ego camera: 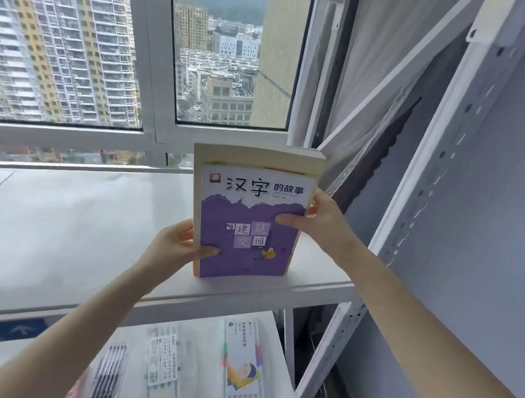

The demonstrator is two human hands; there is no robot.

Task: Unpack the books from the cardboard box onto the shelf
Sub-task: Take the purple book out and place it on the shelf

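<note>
The window (229, 54) takes up the far side, with tower blocks beyond its glass. In front of it stands the white metal shelf (438, 179), its punched upright rising on the right against a blue-grey wall (519, 172). The upper board (74, 236) runs wide and pale from the left across to that upright.

Near the upper board's right end I hold the books (250, 224) upright, cover toward me. There is a purple-fronted one with a Chinese title and a taller beige one pressed flat behind it (whether more sit between the two I cannot tell). Their lower edge is down at the board, close to its front lip; I cannot tell whether it bears on the board.

My left hand (173, 246) grips the bundle low on its left edge, thumb curled over the purple cover and fingers out of sight behind. My right hand (323, 219) clasps the right edge higher up, thumb flat on the cover and fingers wrapped round the back.

On the lower board (199, 379), beneath the books, lie three flat packs. A dark pen pack (110, 375) is at left, a clear pen pack (163, 366) with a printed label in the middle, and a pastel pen pack (243, 369) at right.
</note>
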